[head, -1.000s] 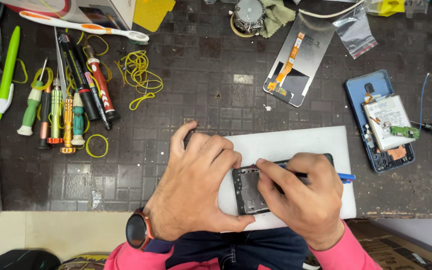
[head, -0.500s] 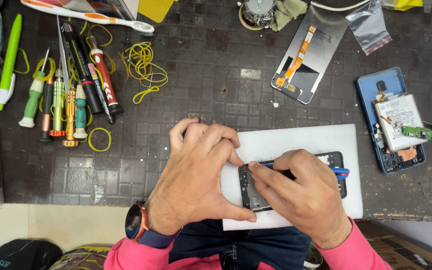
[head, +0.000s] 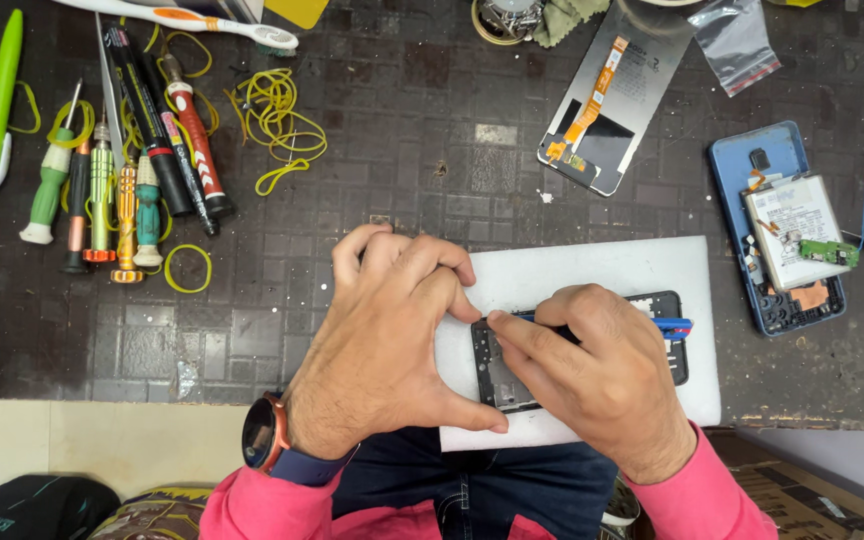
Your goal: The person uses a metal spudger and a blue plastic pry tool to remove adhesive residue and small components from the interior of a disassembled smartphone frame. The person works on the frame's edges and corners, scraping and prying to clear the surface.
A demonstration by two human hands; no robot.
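Two hands, left (head: 382,350) and right (head: 592,375), are working over one black phone frame (head: 672,345); one toothbrush (head: 187,18) and one detached screen (head: 607,110) are lying nearby.

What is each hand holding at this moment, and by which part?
The right hand grips a blue-tipped tool along its shaft. The left hand pins the dark phone frame at its left edge on the white mat.
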